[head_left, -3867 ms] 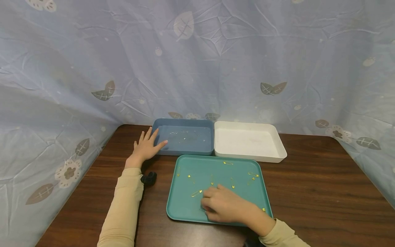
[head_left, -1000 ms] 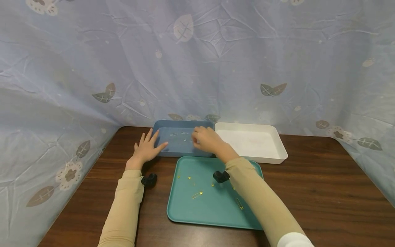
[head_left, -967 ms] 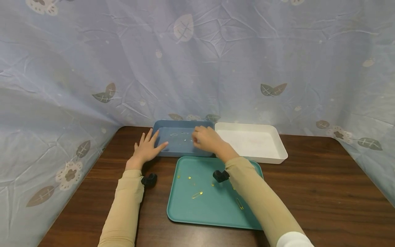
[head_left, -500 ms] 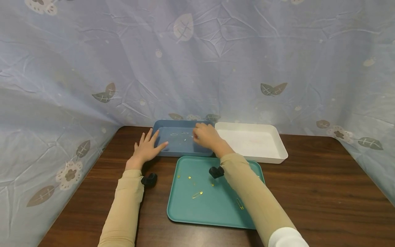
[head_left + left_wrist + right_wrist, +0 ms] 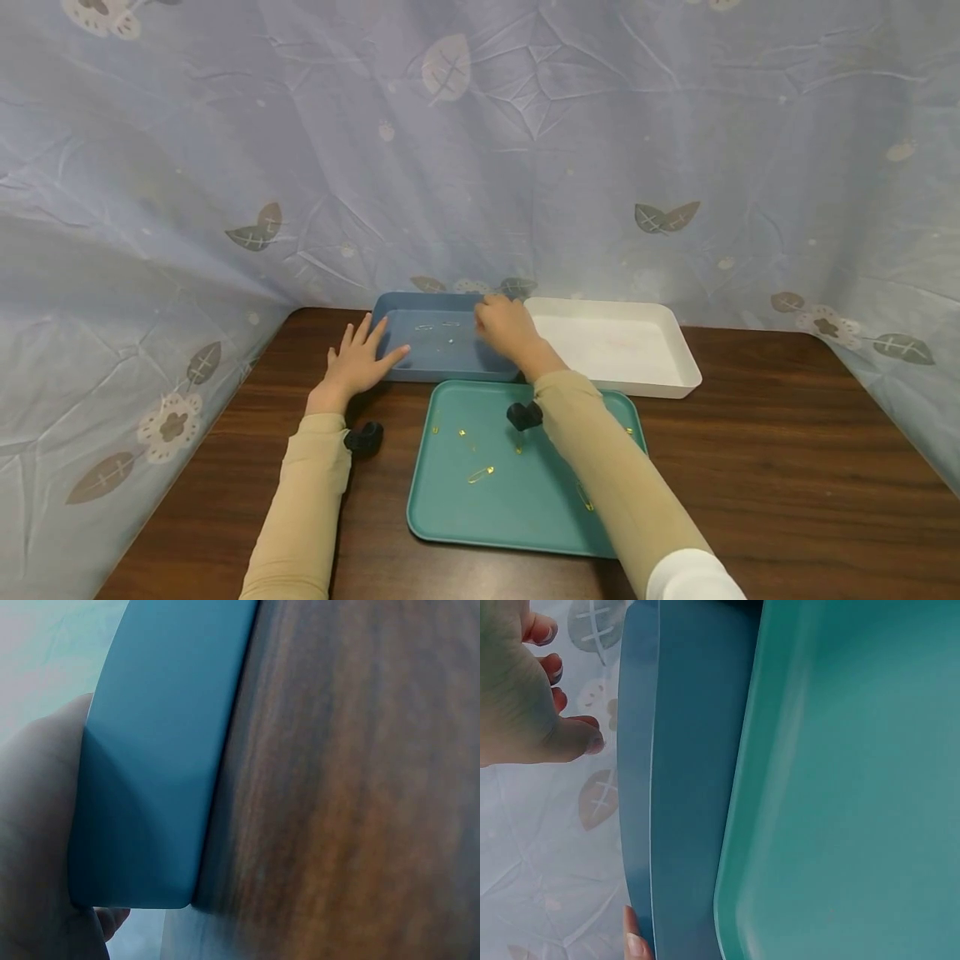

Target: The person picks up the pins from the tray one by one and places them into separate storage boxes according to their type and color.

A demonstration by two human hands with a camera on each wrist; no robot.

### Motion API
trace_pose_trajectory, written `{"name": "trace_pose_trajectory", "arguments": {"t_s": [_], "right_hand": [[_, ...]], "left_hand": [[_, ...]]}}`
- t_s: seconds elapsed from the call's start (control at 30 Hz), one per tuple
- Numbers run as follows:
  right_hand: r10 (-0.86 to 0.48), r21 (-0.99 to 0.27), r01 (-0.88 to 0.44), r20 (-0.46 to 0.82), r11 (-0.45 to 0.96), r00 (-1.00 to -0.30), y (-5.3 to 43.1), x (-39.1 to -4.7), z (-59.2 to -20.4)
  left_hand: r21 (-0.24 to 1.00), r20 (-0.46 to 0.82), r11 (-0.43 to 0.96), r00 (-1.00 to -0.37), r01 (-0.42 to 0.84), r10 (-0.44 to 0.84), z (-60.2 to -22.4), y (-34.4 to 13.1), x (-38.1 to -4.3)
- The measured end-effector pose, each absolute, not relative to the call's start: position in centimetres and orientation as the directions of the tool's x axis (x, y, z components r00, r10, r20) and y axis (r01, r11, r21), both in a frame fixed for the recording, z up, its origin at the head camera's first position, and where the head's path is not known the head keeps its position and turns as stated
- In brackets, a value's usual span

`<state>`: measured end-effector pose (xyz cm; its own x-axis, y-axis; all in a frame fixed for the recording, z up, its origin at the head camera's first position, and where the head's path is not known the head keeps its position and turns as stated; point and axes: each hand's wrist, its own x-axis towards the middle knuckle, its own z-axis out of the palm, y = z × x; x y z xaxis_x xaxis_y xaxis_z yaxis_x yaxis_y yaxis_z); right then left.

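My left hand point(image 5: 352, 364) lies with spread fingers at the left end of the blue tray point(image 5: 457, 373); the left wrist view shows it against the tray's outer wall point(image 5: 150, 787). Over that tray's right end is my right hand point(image 5: 507, 327), fingers bent. In the right wrist view its thumb point(image 5: 577, 742) and index finger come close together; I cannot tell whether anything small sits between them. Silver safety pins point(image 5: 424, 327) lie in the blue tray. Gold safety pins point(image 5: 481, 475) are scattered over the green tray point(image 5: 510, 533), partly hidden beneath the right forearm.
A white tray point(image 5: 611, 342) stands against the blue one's right side, and the green tray lies in front of both. The dark wooden table point(image 5: 780, 467) reaches back to a patterned curtain point(image 5: 480, 167). Each wrist wears a black camera point(image 5: 524, 415).
My right hand left the green tray for the blue tray, then shifted slightly right and up over it. The left hand stays where it was. Some gold safety pins now lie behind the right forearm.
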<state>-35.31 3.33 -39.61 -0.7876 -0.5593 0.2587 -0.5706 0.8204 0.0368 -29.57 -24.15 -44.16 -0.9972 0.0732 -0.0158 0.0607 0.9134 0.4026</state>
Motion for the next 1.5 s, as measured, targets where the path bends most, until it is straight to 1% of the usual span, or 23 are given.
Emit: {"name": "trace_pose_trajectory", "arguments": {"t_s": [0.17, 0.4, 0.6, 0.67, 0.77, 0.93, 1.13, 1.23, 1.4, 1.5], "right_hand": [[-0.565, 0.049, -0.584, 0.329, 0.811, -0.757, 4.3, -35.3, -39.9], [-0.561, 0.065, -0.584, 0.383, 0.809, -0.734, 5.7, -34.7, -39.9], [-0.557, 0.085, -0.589, 0.460, 0.803, -0.692, 7.3, -34.2, -39.9], [-0.548, 0.083, -0.585, 0.476, 0.807, -0.688, 7.9, -34.0, -39.8], [-0.529, 0.067, -0.572, 0.480, 0.817, -0.700, 9.0, -33.7, -39.6], [-0.498, 0.017, -0.549, 0.445, 0.835, -0.744, 10.8, -33.1, -39.2], [-0.469, -0.032, -0.528, 0.416, 0.849, -0.779, 13.2, -32.5, -39.0], [-0.466, -0.051, -0.534, 0.424, 0.844, -0.777, 14.4, -32.1, -38.8], [-0.472, -0.042, -0.551, 0.464, 0.834, -0.750, 16.4, -31.4, -38.8], [-0.456, -0.047, -0.535, 0.463, 0.844, -0.760, 17.8, -31.0, -38.9]], "left_hand": [[0.407, -0.008, 0.911, -0.997, 0.063, 0.072, -44.2, -24.1, -29.6], [0.413, -0.015, 0.908, -0.997, 0.061, 0.074, -44.3, -24.2, -29.5], [0.416, -0.009, 0.907, -0.997, 0.063, 0.074, -44.3, -24.1, -29.5], [0.419, -0.006, 0.906, -0.997, 0.062, 0.071, -44.3, -24.1, -29.4], [0.421, -0.002, 0.905, -0.998, 0.059, 0.066, -44.3, -24.0, -29.4], [0.416, 0.002, 0.907, -0.998, 0.059, 0.064, -44.3, -24.1, -29.5], [0.411, 0.001, 0.909, -0.998, 0.063, 0.069, -44.4, -24.1, -29.5], [0.412, -0.003, 0.909, -0.998, 0.063, 0.070, -44.4, -24.1, -29.5], [0.414, -0.006, 0.908, -0.998, 0.060, 0.069, -44.4, -24.2, -29.6], [0.417, -0.005, 0.907, -0.998, 0.061, 0.070, -44.4, -24.2, -29.6]]}}
